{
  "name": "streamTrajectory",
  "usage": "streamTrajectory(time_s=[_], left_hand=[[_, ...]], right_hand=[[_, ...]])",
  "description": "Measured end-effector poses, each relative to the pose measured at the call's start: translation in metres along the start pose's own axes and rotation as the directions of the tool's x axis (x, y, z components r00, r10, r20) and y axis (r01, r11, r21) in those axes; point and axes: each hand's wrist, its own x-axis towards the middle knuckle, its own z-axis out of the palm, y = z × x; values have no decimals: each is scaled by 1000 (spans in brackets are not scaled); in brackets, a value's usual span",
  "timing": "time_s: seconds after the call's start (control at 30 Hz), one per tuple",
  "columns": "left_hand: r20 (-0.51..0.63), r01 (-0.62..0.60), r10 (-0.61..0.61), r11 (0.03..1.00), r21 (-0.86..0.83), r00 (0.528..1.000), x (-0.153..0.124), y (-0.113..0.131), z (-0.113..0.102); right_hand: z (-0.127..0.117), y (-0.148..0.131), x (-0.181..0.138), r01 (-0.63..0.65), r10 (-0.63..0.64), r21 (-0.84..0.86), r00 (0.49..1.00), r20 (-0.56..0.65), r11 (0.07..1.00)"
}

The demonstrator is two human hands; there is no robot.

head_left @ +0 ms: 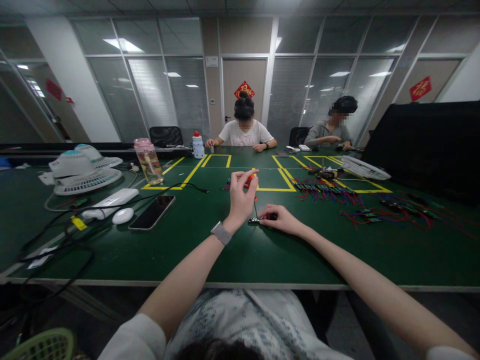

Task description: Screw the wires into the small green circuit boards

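My left hand [242, 195] is closed round the orange-red handle of a screwdriver [255, 204], its dark shaft pointing down. The tip meets or nearly meets a small green circuit board [254, 220] lying on the table. From the right, my right hand [279, 219] pinches the board's right end between its fingers, close to the table top. A dark spot shows under the right palm; what it is I cannot make out. Behind my left hand, some thin red and blue wires are partly hidden.
On the green table [180, 255], several wired boards [326, 190] lie to the right near a keyboard [363, 167]. A phone [153, 212], a white mouse [123, 216], a bottle [149, 162], fans [84, 172] and black cables occupy the left. Two people sit opposite.
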Motion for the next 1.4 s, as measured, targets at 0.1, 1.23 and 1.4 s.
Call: streamTrajectory(time_s=[0.1,1.23,1.4], left_hand=[[43,-20,21,1000,-10,999,1,0,0],[56,86,-76,974,-211,996,-4,-8,6],[3,32,-31,988,-153,999,-4,-2,5]], right_hand=[[0,0,0,7,-7,-2,1000,1,1000],[-1,-2,-1,-19,19,-1,1000,14,1000],[-1,-3,-1,-13,13,10,1000,10,1000]])
